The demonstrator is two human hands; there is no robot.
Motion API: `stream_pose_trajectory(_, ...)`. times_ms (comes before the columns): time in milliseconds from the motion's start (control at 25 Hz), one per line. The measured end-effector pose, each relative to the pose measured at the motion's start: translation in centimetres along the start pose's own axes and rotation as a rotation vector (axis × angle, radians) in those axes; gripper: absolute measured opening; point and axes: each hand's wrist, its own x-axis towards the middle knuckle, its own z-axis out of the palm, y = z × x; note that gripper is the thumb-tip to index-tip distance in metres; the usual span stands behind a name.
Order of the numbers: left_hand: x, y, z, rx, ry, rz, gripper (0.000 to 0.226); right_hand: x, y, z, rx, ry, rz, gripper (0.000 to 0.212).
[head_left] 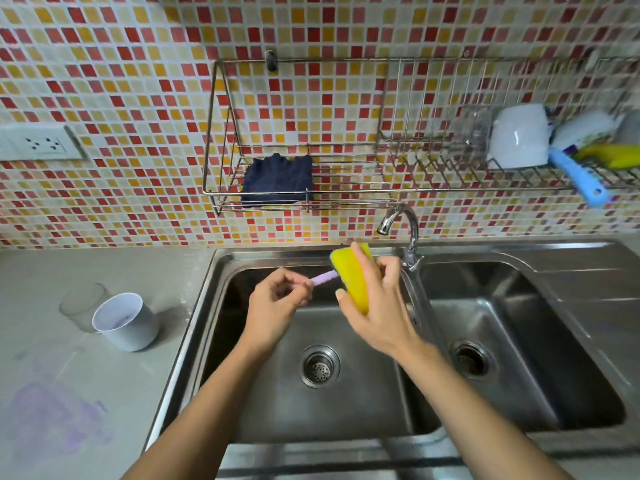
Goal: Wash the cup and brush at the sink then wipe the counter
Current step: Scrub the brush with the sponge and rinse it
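Purple plastic brush [323, 278] hangs over the left steel sink basin [346, 410], handle pinched in the left hand's [273, 303] curled fingers, its head hidden in the yellow sponge [351, 275] the right hand [377, 313] grips, likely for scrubbing; white cup [126, 323] waits on the grey counter [41, 271].

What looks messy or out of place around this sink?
A purple smear stains the grey counter left of the sink, in front of the white cup, whose bottom also looks purple-tinted. Nothing else stands out.
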Motion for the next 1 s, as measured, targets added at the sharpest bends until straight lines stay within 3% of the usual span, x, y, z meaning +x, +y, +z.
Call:
stream_pose_trajectory(240, -0.6, -0.3, 2.2, -0.174, -0.011, -0.257, 0.025, -1.5, 2.5, 0.9, -0.171, -0.085, 0.024, 0.062)
stream_pose_trajectory(520, 0.2, -0.6, 2.7, -0.318, 0.018, -0.479, 0.02, -2.4, 2.7, 1.5, -0.203, -0.145, 0.042, 0.061)
stream_pose_trajectory(1000, 0.3, -0.6, 3.8, -0.27, -0.02, -0.421, 0.018, -2.1, 3.3, 2.1, -0.213, -0.158, 0.087, 0.062)
